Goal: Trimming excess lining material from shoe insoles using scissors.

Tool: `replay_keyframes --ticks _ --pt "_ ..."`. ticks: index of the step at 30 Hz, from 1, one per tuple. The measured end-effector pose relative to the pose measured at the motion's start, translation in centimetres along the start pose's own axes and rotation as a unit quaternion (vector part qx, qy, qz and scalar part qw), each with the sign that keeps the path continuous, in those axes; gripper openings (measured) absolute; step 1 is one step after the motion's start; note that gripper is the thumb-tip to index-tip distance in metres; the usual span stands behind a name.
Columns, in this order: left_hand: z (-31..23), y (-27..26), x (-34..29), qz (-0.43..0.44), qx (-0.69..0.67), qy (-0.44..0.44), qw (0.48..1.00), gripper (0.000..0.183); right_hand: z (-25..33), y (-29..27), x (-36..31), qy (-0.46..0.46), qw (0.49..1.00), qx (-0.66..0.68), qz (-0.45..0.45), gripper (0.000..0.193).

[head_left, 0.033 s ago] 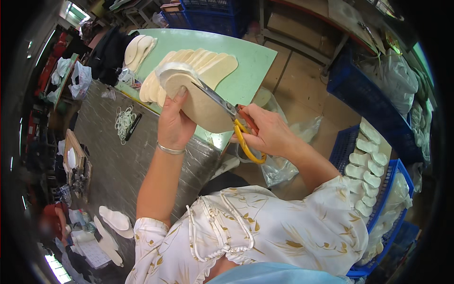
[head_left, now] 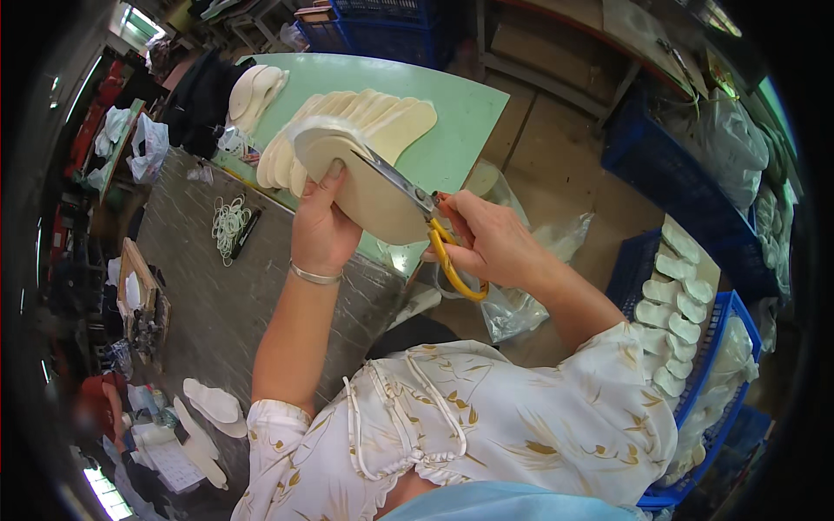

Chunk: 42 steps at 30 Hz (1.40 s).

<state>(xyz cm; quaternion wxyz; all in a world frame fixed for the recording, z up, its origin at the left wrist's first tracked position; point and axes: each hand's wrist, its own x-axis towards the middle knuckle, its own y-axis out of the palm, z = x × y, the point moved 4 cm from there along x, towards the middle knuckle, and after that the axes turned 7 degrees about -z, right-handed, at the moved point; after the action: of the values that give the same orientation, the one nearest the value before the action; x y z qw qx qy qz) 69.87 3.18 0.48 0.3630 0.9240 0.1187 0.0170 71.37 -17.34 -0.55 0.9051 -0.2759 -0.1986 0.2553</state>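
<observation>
My left hand (head_left: pixel 325 227) is closed on a beige insole (head_left: pixel 379 196), its thumb pressed on the upper face. A white, thin rim of material shows at the insole's rounded far end. My right hand (head_left: pixel 488 239) grips scissors (head_left: pixel 457 276) with one yellow and one red-orange handle. Their open metal blades straddle the insole's edge near its rounded end. Just beyond, a fanned row of cream insoles (head_left: pixel 404 127) lies on the pale green tabletop (head_left: pixel 465 100).
Another small insole stack (head_left: pixel 255 94) lies at the green top's far left. White rubber bands (head_left: pixel 228 222) and a black pen (head_left: pixel 247 237) rest on the dark table (head_left: pixel 208 313). Blue crates (head_left: pixel 728 304) stand at the right, with white insole pieces (head_left: pixel 669 304) beside them.
</observation>
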Motion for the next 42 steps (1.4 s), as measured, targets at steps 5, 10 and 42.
replay_keyframes --ticks 5,10,42 --pt "0.3 0.6 0.3 -0.002 0.000 -0.016 1.000 0.033 -0.2 0.2 0.7 -0.033 0.998 -0.001 -0.062 0.051" --pt "0.6 0.0 0.5 0.011 -0.019 -0.010 1.000 0.030 -0.4 0.7 0.8 -0.034 0.998 -0.015 -0.057 0.051" --pt "0.7 0.8 -0.2 0.019 0.012 -0.023 0.999 0.024 0.0 -0.6 1.1 0.001 1.000 -0.005 0.006 0.048"
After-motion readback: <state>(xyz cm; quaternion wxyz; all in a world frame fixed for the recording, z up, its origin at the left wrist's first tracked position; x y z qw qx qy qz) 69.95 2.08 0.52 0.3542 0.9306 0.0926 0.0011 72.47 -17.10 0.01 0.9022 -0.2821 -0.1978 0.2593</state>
